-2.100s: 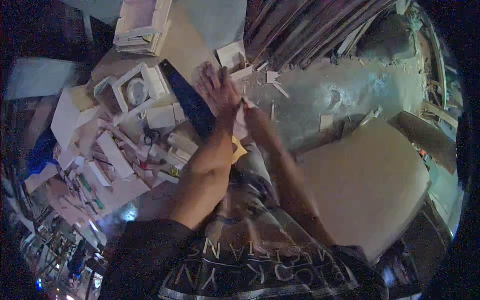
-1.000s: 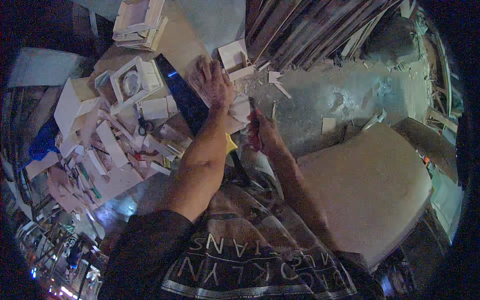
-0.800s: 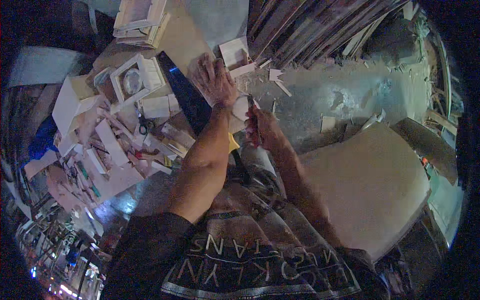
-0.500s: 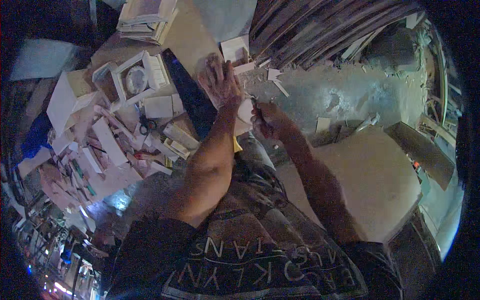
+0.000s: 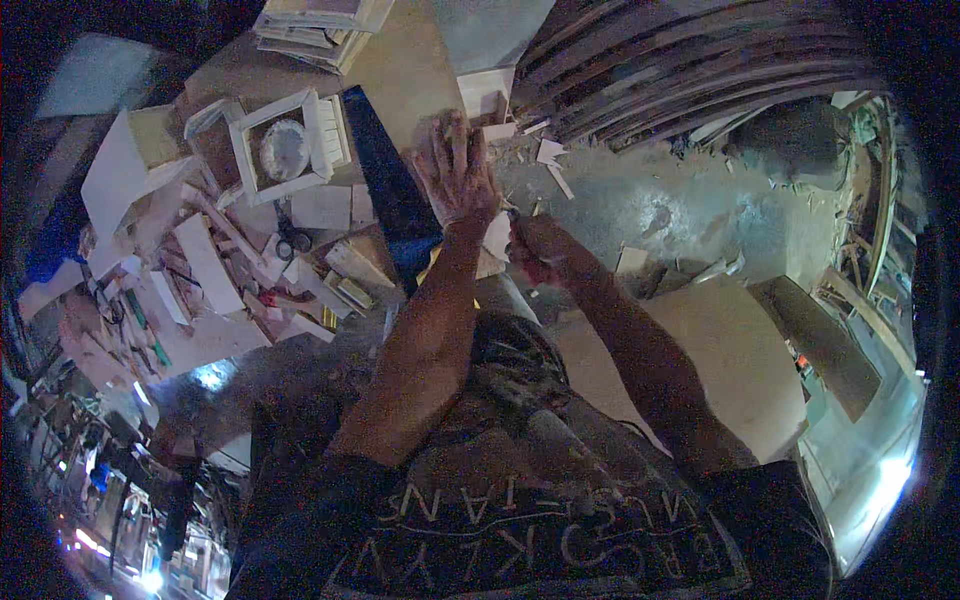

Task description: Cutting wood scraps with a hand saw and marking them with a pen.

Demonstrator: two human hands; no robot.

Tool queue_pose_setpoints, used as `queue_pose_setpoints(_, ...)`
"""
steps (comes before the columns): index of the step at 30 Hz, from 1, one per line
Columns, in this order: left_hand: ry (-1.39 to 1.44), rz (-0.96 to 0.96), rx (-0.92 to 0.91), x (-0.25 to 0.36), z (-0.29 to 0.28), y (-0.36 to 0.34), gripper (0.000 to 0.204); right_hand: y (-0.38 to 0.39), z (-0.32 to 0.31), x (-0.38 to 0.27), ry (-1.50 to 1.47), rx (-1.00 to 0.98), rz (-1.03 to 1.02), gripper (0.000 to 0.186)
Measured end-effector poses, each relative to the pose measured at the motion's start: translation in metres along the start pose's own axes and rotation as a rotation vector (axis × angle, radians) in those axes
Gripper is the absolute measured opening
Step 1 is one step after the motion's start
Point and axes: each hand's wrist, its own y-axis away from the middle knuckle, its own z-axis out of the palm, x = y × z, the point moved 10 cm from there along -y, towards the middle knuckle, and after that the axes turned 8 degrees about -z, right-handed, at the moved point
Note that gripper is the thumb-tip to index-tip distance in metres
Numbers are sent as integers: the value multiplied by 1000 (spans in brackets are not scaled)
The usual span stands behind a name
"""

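My left hand (image 5: 455, 178) lies flat, fingers spread and pointing away from me, on the near end of a tan wooden sheet (image 5: 405, 75). Just right of its wrist a pale, light-coloured piece (image 5: 497, 237) sticks out toward me; what it belongs to is hidden. My right hand (image 5: 540, 248) is closed beside that piece, at the sheet's right edge. Something small and dark shows at its fingertips, with a hint of red below the fingers, too blurred to name. A long dark blue strip (image 5: 375, 165) runs left of my left hand.
Left, a box-like wooden frame (image 5: 287, 152) with a round piece inside stands near black-handled scissors (image 5: 291, 238) and many wood offcuts (image 5: 208, 265). Stacked wooden frames (image 5: 318, 35) sit at the far end. Dark long boards (image 5: 680, 70) lie far right, a large tan panel (image 5: 690, 350) nearer right.
The whole view has shifted slightly. My left hand's fingers are a little more spread on the sheet. My right hand stays closed beside the pale piece, with little visible movement.
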Motion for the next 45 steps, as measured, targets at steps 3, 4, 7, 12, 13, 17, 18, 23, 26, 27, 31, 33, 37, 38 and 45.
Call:
queue_pose_setpoints(3,18,9,0,8,-4,-4,49,-10,-3,-34,464,-197,-554,21)
queue_pose_setpoints(4,20,15,6,9,-6,-3,50,20,28,-44,950,-467,-1130,20)
queue_pose_setpoints(7,-61,-46,-44,-21,-6,2,54,-14,5,40,-480,13,10,18)
queue_pose_setpoints(12,-43,-24,-95,9,3,-3,57,-60,-48,30,507,150,-547,20)
queue_pose_setpoints(13,-70,-63,-133,-3,3,-2,57,-44,-25,16,517,129,-526,19)
queue_pose_setpoints(17,-2,-8,39,2,-13,0,54,-21,0,22,-412,-143,-136,19)
queue_pose_setpoints(18,3,9,35,6,-12,0,52,-17,0,19,-406,-147,-148,19)
queue_pose_setpoints(23,-65,35,24,9,-6,0,45,9,-14,10,-258,-69,-189,26)
queue_pose_setpoints(26,-22,111,178,-16,-19,4,51,48,-7,-9,-1,-58,-314,23)
queue_pose_setpoints(27,-7,105,179,3,-24,6,45,27,-37,0,-7,-37,-338,23)
queue_pose_setpoints(31,-31,48,143,2,-22,5,39,0,-69,-20,386,226,-791,14)
queue_pose_setpoints(33,-11,62,134,12,-29,4,41,-2,-55,-11,427,117,-698,14)
queue_pose_setpoints(37,169,29,83,6,-36,4,48,5,-68,11,-4,96,-809,16)
queue_pose_setpoints(38,149,17,80,-8,-45,16,48,22,-48,14,89,97,-600,17)
queue_pose_setpoints(45,-74,393,-209,25,-50,167,51,76,-1,19,13,-55,-569,20)
